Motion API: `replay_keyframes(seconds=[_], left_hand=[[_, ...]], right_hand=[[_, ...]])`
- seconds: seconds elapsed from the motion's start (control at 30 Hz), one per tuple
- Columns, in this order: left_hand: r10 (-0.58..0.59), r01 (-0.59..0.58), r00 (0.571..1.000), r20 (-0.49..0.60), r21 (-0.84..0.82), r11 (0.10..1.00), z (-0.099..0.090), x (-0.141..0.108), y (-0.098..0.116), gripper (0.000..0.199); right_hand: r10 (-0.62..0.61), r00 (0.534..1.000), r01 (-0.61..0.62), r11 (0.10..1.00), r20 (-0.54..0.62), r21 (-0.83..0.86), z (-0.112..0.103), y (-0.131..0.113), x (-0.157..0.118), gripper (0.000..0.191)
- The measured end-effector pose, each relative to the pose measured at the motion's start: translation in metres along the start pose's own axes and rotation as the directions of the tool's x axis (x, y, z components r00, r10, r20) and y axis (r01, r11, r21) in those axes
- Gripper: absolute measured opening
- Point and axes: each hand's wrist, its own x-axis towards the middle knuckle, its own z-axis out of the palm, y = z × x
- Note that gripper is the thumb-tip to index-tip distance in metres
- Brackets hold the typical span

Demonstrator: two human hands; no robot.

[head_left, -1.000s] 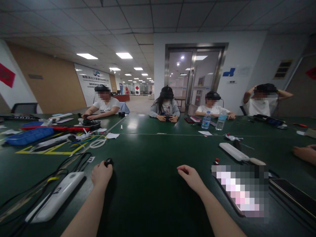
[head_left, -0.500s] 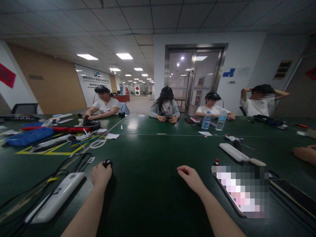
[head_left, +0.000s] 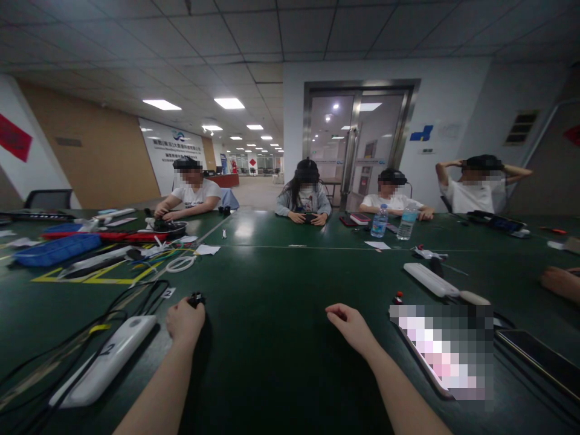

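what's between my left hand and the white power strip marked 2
Nothing visible: only the green tabletop lies between the left hand and the white power strip.

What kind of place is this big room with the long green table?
Probably a workshop room in an office building: a long green workbench, a blue parts tray, and coloured wires.
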Motion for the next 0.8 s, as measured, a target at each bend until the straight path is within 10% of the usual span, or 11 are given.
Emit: replay_keyframes(seconds=[0.27,0.4,0.47,0.63,0.8], left_hand=[[0.017,-0.02,0.997,0.072,0.036,0.999,-0.006,-0.003,0.004,0.053],[0.25,-0.261,0.941,0.226,0.02,0.965,-0.004,-0.033,0.028,0.048],[0.461,-0.453,0.824,0.33,-0.108,0.885,-0.001,-0.062,0.046,0.044],[0.854,-0.638,0.313,0.416,-0.574,0.513,-0.004,-0.136,0.079,0.038],[0.9,-0.589,0.157,0.408,-0.692,0.416,-0.012,-0.151,0.081,0.036]], right_hand=[[0.001,1.0,-0.001,1.0,0.006,-0.007,0.001,0.001,0.002,0.022],[-0.042,0.999,0.042,0.999,0.002,-0.02,0.005,0.005,0.005,0.023],[-0.062,0.998,0.062,0.998,0.007,-0.03,0.007,0.006,0.005,0.022],[-0.089,0.995,0.092,0.993,0.043,-0.076,0.014,-0.001,-0.001,0.022],[-0.168,0.966,0.19,0.977,0.198,-0.1,0.016,-0.017,-0.013,0.021]])
